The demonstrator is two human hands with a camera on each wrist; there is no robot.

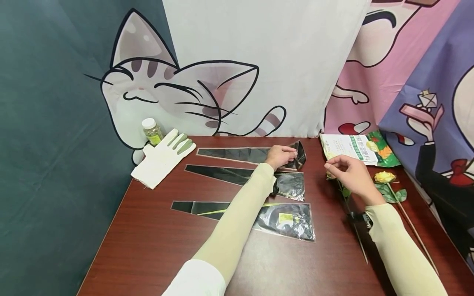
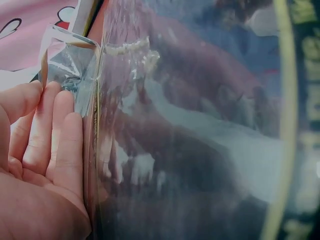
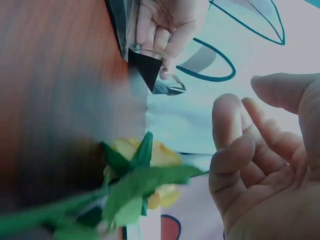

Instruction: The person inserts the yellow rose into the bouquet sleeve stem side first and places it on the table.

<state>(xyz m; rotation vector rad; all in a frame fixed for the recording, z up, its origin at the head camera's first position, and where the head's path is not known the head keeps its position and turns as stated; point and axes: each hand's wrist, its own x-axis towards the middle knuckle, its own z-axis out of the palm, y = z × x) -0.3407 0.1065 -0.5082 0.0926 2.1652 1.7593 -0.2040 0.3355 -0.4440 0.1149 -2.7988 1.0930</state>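
My left hand [image 1: 280,156] pinches the wide end of the farthest of three tapered flower sleeves [image 1: 233,154], clear plastic with black. In the left wrist view, thumb and fingertips grip the film's edge, and that end stands lifted in a fold. Two more sleeves lie flat nearer me: a middle one [image 1: 292,187] and a front one [image 1: 272,224] with a yellow label. My right hand [image 1: 349,174] hovers over a yellow rose [image 3: 165,155], its fingers loosely bent with nothing between them. Beside it lies a second yellow rose [image 1: 385,177] with a long stem.
A white and green printed packet [image 1: 355,148] lies at the back right. White gloves [image 1: 157,164] with green-grey fingertips and a white-capped jar [image 1: 152,132] are at the back left. Printed cloth hangs behind the brown table [image 1: 148,246].
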